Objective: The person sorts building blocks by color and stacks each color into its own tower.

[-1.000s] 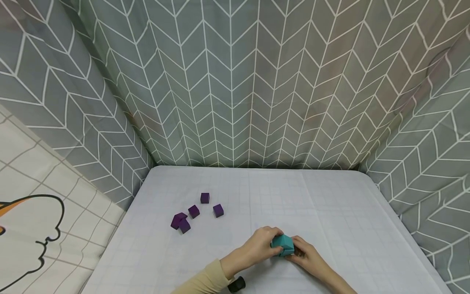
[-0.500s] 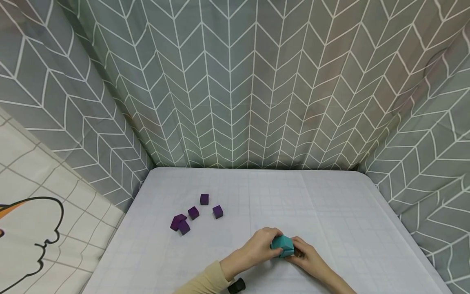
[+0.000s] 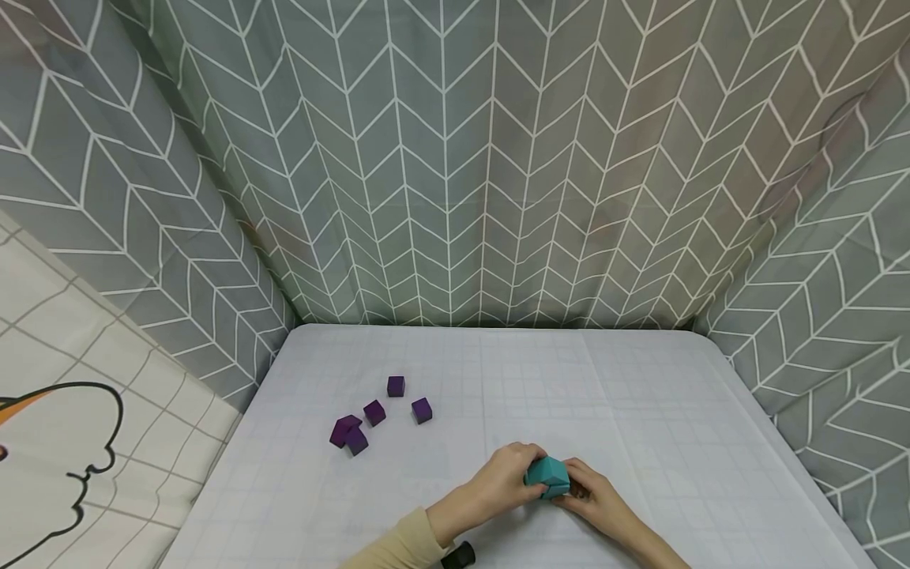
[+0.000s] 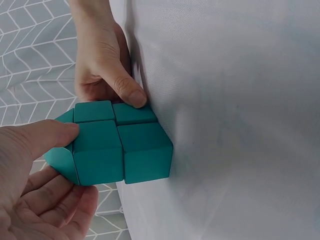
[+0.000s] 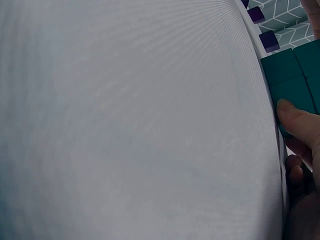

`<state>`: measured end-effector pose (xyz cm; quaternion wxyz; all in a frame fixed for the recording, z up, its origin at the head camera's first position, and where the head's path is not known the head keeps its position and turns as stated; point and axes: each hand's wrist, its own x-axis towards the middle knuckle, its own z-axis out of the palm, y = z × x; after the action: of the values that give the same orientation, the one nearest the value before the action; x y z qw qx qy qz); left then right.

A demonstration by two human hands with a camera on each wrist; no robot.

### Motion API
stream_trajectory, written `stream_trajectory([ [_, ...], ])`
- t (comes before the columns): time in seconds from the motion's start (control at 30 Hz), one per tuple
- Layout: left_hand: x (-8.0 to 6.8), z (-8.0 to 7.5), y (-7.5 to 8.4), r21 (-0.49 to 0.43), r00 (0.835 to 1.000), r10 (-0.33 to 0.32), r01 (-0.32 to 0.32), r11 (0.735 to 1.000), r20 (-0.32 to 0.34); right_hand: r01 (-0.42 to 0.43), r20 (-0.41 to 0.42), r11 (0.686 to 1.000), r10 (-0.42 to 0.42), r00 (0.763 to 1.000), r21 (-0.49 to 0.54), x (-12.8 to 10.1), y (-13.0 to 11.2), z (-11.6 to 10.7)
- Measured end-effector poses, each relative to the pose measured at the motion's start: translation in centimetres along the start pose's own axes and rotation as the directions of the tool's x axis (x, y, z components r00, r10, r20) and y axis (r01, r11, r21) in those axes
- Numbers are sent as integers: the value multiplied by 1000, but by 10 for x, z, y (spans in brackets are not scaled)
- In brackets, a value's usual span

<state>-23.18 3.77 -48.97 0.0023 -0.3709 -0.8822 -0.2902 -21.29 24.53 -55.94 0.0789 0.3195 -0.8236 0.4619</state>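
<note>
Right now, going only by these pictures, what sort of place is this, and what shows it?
Probably a small curtained-off tabletop workspace, though the wider room is out of view: patterned curtains behind, a white-covered table in front, with teal blocks being held and purple blocks lying loose.

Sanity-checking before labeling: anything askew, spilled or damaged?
Nothing spilled or damaged that I can see. One oddity: in the left wrist view, the teal end piece by the thumb of the left hand sits angled against the squared-up teal blocks. Whether it's turned or slant-cut, I can't tell.
</note>
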Motion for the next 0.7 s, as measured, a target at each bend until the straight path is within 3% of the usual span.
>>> stream_trajectory([
  [0.4,-3,0,1,-1,1000,8,-8,1000,0,10,-12,1000,-11,1000,-8,1,-5,2],
  [0.7,-2,-7,2,19,999,35,-35,999,-5,-82,21,993,84,996,-83,1,-14,-6],
])
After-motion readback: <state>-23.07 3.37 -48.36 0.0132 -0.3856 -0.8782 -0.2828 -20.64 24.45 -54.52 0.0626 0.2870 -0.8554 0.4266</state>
